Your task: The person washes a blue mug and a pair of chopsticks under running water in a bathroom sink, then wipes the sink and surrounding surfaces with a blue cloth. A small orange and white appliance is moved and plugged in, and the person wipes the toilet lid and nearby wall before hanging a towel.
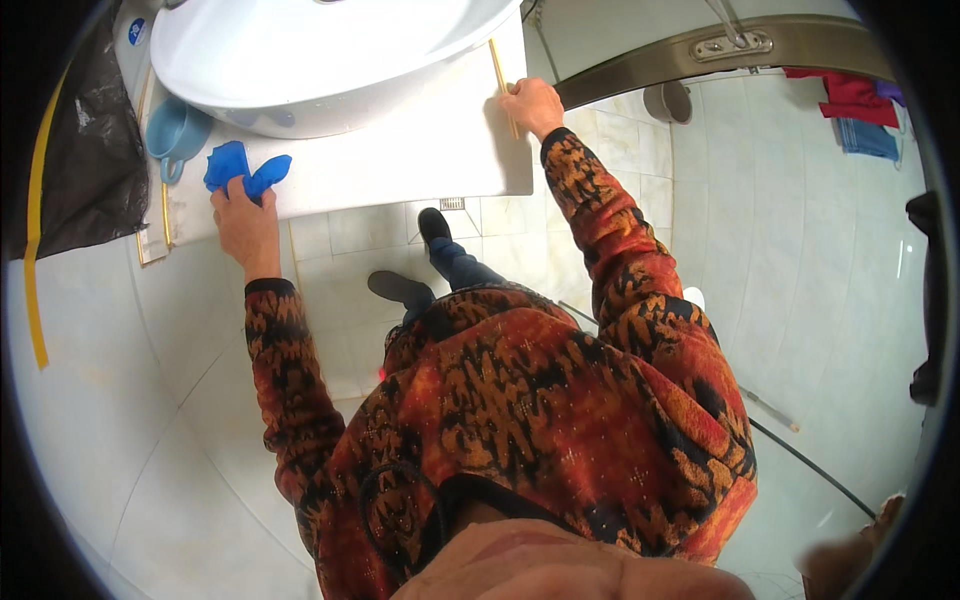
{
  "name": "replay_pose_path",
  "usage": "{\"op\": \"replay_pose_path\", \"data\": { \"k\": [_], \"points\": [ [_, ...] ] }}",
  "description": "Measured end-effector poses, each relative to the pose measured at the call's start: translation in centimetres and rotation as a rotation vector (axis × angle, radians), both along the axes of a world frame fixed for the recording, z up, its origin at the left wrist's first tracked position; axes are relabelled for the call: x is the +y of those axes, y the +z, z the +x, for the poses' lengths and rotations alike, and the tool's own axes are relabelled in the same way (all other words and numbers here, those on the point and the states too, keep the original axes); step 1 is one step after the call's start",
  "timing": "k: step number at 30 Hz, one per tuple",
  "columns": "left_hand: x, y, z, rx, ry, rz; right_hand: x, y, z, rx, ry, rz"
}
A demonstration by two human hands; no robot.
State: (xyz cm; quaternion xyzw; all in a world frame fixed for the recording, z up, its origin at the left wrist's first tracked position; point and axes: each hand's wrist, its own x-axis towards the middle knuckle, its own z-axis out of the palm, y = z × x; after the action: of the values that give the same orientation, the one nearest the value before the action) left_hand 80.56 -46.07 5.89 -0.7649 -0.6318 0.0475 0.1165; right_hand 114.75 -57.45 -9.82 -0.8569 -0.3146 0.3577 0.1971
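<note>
My left hand (247,225) grips a crumpled blue cloth (229,166) at the front left of the white countertop (420,161). A light-blue mug (178,129) stands just beyond that cloth, its handle towards me. Over the counter's right side, my right hand (534,106) has its fingers curled around a thin yellow stick (498,64). The stick shows above and below the fingers; its middle is hidden by them. Between and beyond both hands sits a white washbasin (330,82), with water drops on its outer side.
Black plastic sheeting (90,150) and a yellow strip (36,202) hang at the left. A dark metal door frame (645,56) crosses the upper right. Beyond it are a grey-brown bucket (667,103) and hanging red cloth (855,97). A floor drain (452,203) lies below the counter.
</note>
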Motion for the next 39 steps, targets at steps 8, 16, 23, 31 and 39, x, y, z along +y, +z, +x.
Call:
{"op": "replay_pose_path", "data": {
  "k": [8,16,23,31,39],
  "points": [
    [0.3,1.6,-1.7,-0.055,-0.050,-0.021,-3.2,6.2,0.1,0.697,-0.445,0.418],
    [1.1,3.6,-2.8,-0.058,-0.010,0.002,2.3,18.0,1.7,0.645,-0.037,0.661],
    [1.5,5.4,-2.5,-0.079,-0.023,0.053,9.7,21.2,3.6,0.601,0.206,0.610],
    [-1.3,6.6,-2.2,-0.134,0.026,-0.049,10.6,21.9,1.9,1.106,0.241,0.631],
    [-0.4,7.1,-1.3,-0.189,0.048,-0.133,11.8,22.3,0.2,1.275,0.129,0.547]
  ]
}}
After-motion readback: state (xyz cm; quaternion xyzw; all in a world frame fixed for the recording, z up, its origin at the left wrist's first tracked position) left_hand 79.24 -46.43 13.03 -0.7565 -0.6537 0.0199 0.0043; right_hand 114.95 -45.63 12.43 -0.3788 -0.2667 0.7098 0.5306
